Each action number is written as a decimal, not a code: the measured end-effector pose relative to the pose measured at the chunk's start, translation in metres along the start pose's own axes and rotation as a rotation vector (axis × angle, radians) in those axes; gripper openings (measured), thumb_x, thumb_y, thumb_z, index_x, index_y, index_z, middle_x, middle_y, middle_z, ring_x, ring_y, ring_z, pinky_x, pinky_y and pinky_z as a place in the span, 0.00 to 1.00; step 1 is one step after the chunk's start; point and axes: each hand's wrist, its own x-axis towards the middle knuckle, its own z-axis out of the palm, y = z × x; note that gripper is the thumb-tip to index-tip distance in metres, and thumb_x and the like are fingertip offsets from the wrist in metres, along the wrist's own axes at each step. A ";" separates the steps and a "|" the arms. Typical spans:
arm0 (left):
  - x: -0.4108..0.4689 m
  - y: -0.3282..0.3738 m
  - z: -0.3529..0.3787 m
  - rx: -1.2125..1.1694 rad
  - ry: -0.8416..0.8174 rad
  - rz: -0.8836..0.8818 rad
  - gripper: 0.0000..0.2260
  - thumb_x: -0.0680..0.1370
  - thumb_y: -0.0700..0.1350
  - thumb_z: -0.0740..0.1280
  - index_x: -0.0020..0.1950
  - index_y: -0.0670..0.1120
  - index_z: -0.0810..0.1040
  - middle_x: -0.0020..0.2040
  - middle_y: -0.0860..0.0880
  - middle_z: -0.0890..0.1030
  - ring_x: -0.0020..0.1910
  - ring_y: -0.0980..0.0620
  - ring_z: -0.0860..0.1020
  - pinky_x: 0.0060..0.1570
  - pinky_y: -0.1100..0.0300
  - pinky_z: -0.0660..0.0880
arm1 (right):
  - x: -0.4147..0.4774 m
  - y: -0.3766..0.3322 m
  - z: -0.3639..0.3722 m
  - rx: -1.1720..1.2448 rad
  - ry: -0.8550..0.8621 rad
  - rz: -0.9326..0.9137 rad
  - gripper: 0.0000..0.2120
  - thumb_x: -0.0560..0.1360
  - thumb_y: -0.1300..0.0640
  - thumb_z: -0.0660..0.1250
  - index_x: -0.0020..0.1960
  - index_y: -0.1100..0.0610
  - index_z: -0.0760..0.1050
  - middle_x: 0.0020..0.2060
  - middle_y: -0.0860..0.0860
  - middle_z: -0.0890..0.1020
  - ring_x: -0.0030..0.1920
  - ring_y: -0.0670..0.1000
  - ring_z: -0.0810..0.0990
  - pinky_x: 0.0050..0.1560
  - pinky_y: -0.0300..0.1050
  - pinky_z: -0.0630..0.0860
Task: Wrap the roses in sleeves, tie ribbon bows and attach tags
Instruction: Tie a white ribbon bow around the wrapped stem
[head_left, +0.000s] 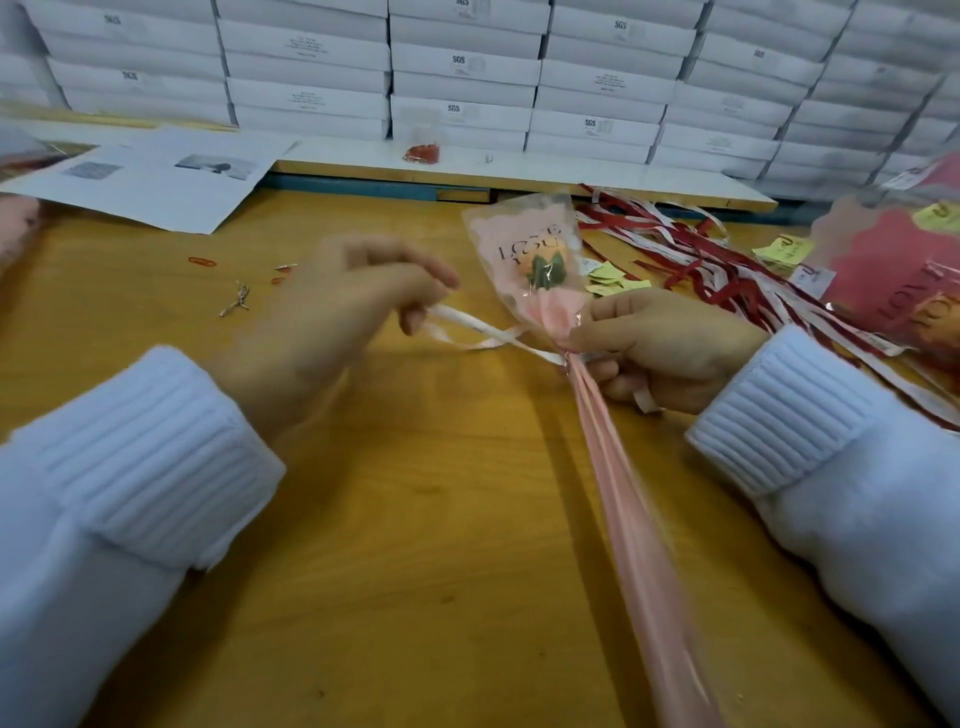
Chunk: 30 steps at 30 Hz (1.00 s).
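Pink sleeve (634, 519) runs lengthwise from the near table edge up to its gathered neck, and the rose (545, 270) sits just beyond that neck, head pointing away. At the neck's right side, the right hand (670, 348) pinches it closed. Well left of the neck, the left hand (343, 317) pinches the white ribbon (478, 327), which stretches crosswise to the stem, so tightening likely means a leftward pull. Yellow tags (613, 280) lie beyond the neck.

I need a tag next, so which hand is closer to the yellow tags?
Right. The right hand, gripping the sleeved rose, sits right beside the yellow tags; the left hand, pinching the ribbon, is farther left.
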 end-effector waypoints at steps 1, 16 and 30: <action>0.002 0.002 -0.005 -0.082 0.036 0.011 0.14 0.75 0.33 0.62 0.36 0.48 0.82 0.32 0.53 0.79 0.30 0.60 0.73 0.32 0.71 0.71 | 0.001 0.001 -0.001 -0.047 0.019 0.021 0.07 0.76 0.60 0.65 0.39 0.59 0.74 0.28 0.53 0.71 0.26 0.48 0.64 0.32 0.40 0.56; 0.013 -0.016 -0.030 0.861 -0.078 -0.200 0.19 0.80 0.56 0.56 0.37 0.50 0.78 0.25 0.53 0.79 0.24 0.57 0.76 0.28 0.61 0.67 | 0.004 -0.001 -0.004 -0.246 0.039 0.074 0.13 0.77 0.51 0.65 0.43 0.60 0.81 0.27 0.51 0.74 0.24 0.47 0.69 0.23 0.37 0.65; 0.012 -0.009 -0.018 0.063 -0.192 -0.365 0.10 0.78 0.46 0.64 0.43 0.41 0.81 0.27 0.48 0.74 0.21 0.56 0.67 0.23 0.65 0.66 | -0.004 -0.006 -0.026 -0.187 -0.113 -0.065 0.07 0.73 0.62 0.67 0.50 0.58 0.80 0.35 0.55 0.82 0.27 0.46 0.75 0.25 0.36 0.74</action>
